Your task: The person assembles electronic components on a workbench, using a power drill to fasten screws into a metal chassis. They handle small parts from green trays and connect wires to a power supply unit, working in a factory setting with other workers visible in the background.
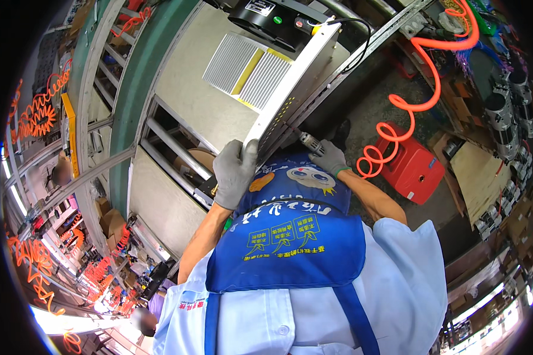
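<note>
A white sheet-metal panel (292, 80) stands on edge, its perforated face turned to the right. My left hand (236, 170), in a grey glove, is closed on the panel's near corner, thumb on top. My right hand (330, 158), also gloved, wraps round a silver power screwdriver (308, 141). The tool's thin bit points at the perforated face; whether its tip touches is too small to tell. Left of the panel lies a finned heat sink (249, 70) with yellow strips. Beyond it sits a black fan (266, 23) with a cable.
Boards and metal rollers (177, 145) form the line under the panel. An orange coiled air hose (423, 97) hangs at the right, above a red box (411, 171) on the floor. Cylindrical metal parts (503, 112) stand at the far right. Another person (145, 319) is at lower left.
</note>
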{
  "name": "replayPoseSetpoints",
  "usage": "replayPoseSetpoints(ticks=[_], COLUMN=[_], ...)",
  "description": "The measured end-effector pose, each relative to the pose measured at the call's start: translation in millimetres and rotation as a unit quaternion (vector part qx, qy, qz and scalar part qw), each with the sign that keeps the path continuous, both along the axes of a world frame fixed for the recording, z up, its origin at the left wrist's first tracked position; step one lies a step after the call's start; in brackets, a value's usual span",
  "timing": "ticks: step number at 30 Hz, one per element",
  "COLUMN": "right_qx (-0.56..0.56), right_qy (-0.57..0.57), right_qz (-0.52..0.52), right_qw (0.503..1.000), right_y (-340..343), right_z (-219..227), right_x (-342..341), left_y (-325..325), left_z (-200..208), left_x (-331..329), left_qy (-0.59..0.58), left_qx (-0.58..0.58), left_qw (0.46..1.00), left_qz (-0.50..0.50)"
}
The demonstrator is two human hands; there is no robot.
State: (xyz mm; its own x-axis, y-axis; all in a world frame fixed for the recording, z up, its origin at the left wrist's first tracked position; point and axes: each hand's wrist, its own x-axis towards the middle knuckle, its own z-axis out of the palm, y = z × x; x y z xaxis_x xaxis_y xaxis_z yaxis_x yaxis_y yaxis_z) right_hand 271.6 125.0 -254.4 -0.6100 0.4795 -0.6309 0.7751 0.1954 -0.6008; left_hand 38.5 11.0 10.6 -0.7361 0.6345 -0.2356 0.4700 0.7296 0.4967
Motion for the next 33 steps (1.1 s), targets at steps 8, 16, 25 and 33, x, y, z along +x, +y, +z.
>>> replayPoseSetpoints(ticks=[8,16,25,33], right_qx=[0.018,0.11,-0.083,-0.009], right_qy=[-0.012,0.002,0.116,0.065], right_qz=[0.015,-0.116,-0.493,-0.325], right_qw=[1.0,0.987,0.858,0.943], right_y=[24,95,132,124], right_z=[34,77,92,62], right_x=[18,-12,-35,42], left_y=[2,-5,-12,-12], left_z=[6,6,0,1], left_x=[-20,-56,-58,-45], left_qy=[0.017,0.067,0.057,0.108], left_qx=[0.007,-0.005,0.045,0.061], left_qw=[0.998,0.989,0.991,0.989], left_qz=[-0.056,-0.133,-0.116,-0.086])
